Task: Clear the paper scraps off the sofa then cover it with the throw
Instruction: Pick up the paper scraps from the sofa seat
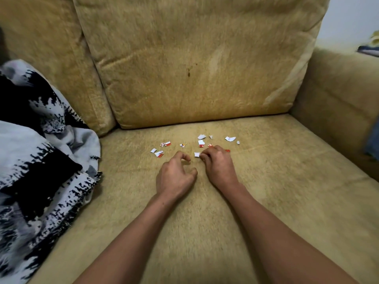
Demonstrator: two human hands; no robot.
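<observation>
Both hands are stretched forward over the sofa's seat cushion, bare forearms running in from the near edge. My left hand hovers just short of the litter, its fingers loosely curled like a claw, thumb and forefinger apart with nothing between them. My right hand lies just beside it and a little farther in, knuckles up, fingers curled down into the near edge of the paper scraps. Its fingertips meet a small white scrap, but I cannot tell whether they pinch it or only touch it, nor whether anything is tucked under the palm.

Beyond my fingers the rest of the scraps lie flat on the cushion, white pieces with red print. They form a loose band whose long axis runs left to right, roughly parallel to the back cushion. A few lie ahead and left of my left hand, and the others fan out ahead and right of my right hand.

To my left the throw, black and white patterned, is heaped on the seat, well apart from the scraps. Its bulk stretches from the near edge back to the cushions. Farther off stands the tan back cushion, marked by a small dark stain, with the armrest to the right.
</observation>
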